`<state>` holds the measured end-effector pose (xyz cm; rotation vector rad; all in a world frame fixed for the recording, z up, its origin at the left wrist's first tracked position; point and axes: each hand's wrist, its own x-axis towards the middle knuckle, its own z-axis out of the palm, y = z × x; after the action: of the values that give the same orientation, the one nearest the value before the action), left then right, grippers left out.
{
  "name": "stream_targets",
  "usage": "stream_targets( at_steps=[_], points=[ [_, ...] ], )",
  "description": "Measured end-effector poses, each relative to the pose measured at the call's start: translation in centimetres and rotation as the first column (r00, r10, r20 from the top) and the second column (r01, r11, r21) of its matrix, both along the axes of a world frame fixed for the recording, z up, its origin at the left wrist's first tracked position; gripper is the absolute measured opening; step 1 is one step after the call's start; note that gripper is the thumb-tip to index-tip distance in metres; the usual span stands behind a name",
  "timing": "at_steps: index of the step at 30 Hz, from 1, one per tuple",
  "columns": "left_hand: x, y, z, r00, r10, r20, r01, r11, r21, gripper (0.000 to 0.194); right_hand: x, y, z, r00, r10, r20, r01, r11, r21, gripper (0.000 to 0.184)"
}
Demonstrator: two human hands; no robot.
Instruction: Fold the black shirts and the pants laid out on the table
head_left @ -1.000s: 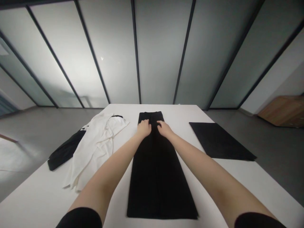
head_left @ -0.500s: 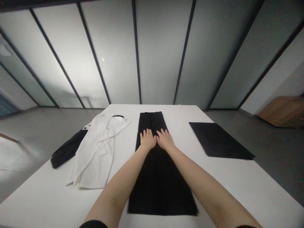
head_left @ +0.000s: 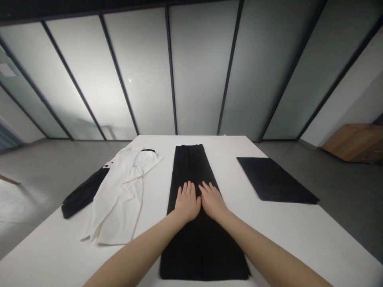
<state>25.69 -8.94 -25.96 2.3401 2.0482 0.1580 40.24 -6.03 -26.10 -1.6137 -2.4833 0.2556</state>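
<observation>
A pair of black trousers (head_left: 203,251) lies lengthwise on the white table, its waistband at the far end and the wide leg hems toward me. My left hand (head_left: 188,201) rests flat on the middle of the trousers, fingers stretched out and pointing away from me. Beside it, my right hand (head_left: 212,200) also lies flat on the black cloth, open, with its thumb close to the left thumb. Neither hand grips the fabric. Part of the trousers is hidden beneath my hands and forearms.
Left of the trousers, white garments (head_left: 119,207) lie loosely over a black garment (head_left: 80,195) near the table's left edge. On the right side is a flat folded black cloth (head_left: 275,179). The white table (head_left: 299,235) faces frosted glass panels (head_left: 197,71). A wooden piece (head_left: 356,141) stands far right.
Both hands have slid toward me along the trousers, from the upper part to about the middle, staying flat. The view has tilted up slightly.
</observation>
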Motion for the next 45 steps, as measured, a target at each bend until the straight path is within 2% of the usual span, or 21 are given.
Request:
stream_targets(
  at_steps=[4,10,14,16,18,21,25,28,29,32,34,36,40,42,45],
  points=[
    [0.0,-3.2,-0.1,0.995,-0.093,0.041,0.095,0.995,-0.028,0.072,1.4,-3.1,-0.1,0.999,0.044,0.006,-0.044,0.998,-0.05,0.06],
    [-0.1,-7.4,-0.7,0.98,-0.173,0.099,0.175,0.984,-0.018,0.071,2.6,-6.9,0.4,0.998,0.06,0.019,-0.057,0.988,-0.144,0.063],
    [-1.0,-10.0,-0.9,0.958,-0.248,0.143,0.251,0.968,-0.001,0.074,3.8,-8.8,1.4,0.995,0.089,-0.036,-0.094,0.975,-0.203,0.065],
    [-1.4,-10.7,-0.5,0.946,-0.278,0.168,0.284,0.959,-0.013,0.079,4.4,-9.3,2.4,0.991,0.107,-0.075,-0.119,0.977,-0.178,0.061],
    [-1.5,-10.8,0.1,0.94,-0.282,0.192,0.295,0.954,-0.044,0.086,4.8,-9.3,3.5,0.982,0.152,-0.11,-0.168,0.974,-0.154,0.043],
    [-1.3,-10.6,1.3,0.941,-0.259,0.218,0.281,0.956,-0.079,0.101,5.3,-8.9,5.1,0.962,0.228,-0.151,-0.261,0.93,-0.258,0.022],
    [-1.4,-10.5,3.2,0.916,-0.298,0.269,0.337,0.935,-0.111,0.111,6.1,-8.6,6.1,0.937,0.309,-0.163,-0.349,0.856,-0.381,0.027],
    [-2.1,-10.4,4.7,0.824,-0.362,0.437,0.461,0.875,-0.144,0.096,6.6,-8.6,6.4,0.912,0.364,-0.188,-0.41,0.802,-0.435,0.026],
    [-2.4,-10.2,5.2,0.777,-0.344,0.527,0.49,0.856,-0.164,0.086,6.8,-8.7,6.5,0.906,0.374,-0.199,-0.424,0.785,-0.452,0.025],
    [-3.4,-9.5,6.2,0.641,-0.19,0.744,0.534,0.806,-0.254,0.053,7.0,-9.1,6.7,0.895,0.389,-0.22,-0.446,0.752,-0.485,0.03],
    [-4.0,-9.0,6.7,0.613,-0.147,0.776,0.546,0.789,-0.282,0.034,6.9,-9.4,6.6,0.885,0.405,-0.231,-0.465,0.731,-0.5,0.034],
    [-4.4,-8.6,6.9,0.652,-0.201,0.731,0.57,0.766,-0.297,0.025,6.6,-9.8,6.4,0.868,0.44,-0.23,-0.494,0.716,-0.493,0.038],
    [-4.3,-9.0,6.3,0.725,-0.45,0.521,0.669,0.641,-0.377,0.04,5.9,-10.5,6.1,0.839,0.524,-0.147,-0.529,0.722,-0.446,0.049],
    [-3.8,-9.5,5.6,0.737,-0.563,0.373,0.675,0.64,-0.368,0.044,5.6,-10.9,6.3,0.842,0.528,-0.113,-0.52,0.737,-0.431,0.048],
    [-3.1,-10.3,5.2,0.762,-0.612,0.211,0.644,0.685,-0.34,0.043,5.2,-11.5,6.7,0.843,0.529,-0.094,-0.518,0.754,-0.404,0.031]
  ],
)
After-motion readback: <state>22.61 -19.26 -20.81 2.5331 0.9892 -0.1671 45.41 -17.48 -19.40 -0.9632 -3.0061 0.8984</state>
